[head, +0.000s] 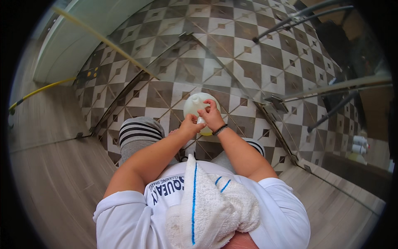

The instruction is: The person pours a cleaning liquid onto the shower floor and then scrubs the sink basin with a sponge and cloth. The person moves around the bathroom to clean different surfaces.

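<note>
A translucent plastic jug (pixel 189 107) with an open-looking neck stands on the patterned tile floor in front of me. Over its near side, my left hand (pixel 193 124) pinches a small white cap or nozzle (pixel 201 120) between thumb and fingers. My right hand (pixel 212 115) is at the same white piece from the other side, its fingers curled; a dark beaded bracelet is on that wrist. Yellowish liquid shows low beneath my hands, and whether it is in the jug or a second container cannot be told. A white towel (pixel 214 208) with blue stripes hangs over my chest.
Glass panels with metal edging (pixel 119 93) surround me. A yellow hose (pixel 46 88) lies at the left near a white tub (pixel 80 34). Grey metal legs (pixel 279 26) stand at the upper right. White bottles (pixel 359 144) are at the far right, beyond the glass.
</note>
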Demonstrator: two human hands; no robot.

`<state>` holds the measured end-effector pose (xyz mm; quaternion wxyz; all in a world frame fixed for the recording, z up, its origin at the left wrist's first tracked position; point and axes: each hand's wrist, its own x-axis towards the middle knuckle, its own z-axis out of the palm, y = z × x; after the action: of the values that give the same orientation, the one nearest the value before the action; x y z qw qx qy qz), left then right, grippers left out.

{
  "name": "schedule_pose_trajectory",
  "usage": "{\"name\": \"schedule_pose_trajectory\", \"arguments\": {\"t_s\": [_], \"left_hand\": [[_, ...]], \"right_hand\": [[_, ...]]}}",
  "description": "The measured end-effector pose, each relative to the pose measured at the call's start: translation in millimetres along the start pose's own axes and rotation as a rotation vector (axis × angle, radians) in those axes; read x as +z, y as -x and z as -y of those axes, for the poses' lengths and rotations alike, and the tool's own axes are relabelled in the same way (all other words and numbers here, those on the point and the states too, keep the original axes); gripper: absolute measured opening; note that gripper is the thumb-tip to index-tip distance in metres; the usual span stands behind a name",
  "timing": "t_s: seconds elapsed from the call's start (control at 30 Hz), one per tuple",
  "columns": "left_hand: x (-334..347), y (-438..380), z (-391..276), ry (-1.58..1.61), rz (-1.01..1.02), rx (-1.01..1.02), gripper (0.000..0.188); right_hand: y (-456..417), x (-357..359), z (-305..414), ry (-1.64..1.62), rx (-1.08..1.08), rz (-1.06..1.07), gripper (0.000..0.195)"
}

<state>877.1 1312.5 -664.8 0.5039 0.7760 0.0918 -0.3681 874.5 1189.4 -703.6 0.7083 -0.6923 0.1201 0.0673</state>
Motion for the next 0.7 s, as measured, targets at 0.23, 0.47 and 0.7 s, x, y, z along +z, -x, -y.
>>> {"name": "schedule_pose_trajectory", "arguments": {"t_s": [0.23, 0.47, 0.7], "left_hand": [[-0.3, 6.8, -24.1, 0.221, 0.140, -0.086, 0.060], [-0.5, -6.5, -22.9, 0.509, 0.513, -0.172, 0.059], [-3.5, -19.0, -39.4, 0.612, 0.543, -0.241, 0.036]], "right_hand": [[-9.0, -5.8, 4.1, 0.220, -0.084, -0.036, 0.026], [-4.3, -17.9, 51.2, 0.458, 0.412, 0.184, 0.037], [-12.0, -43.5, 32.6, -0.164, 0.530, 0.364, 0.028]]}}
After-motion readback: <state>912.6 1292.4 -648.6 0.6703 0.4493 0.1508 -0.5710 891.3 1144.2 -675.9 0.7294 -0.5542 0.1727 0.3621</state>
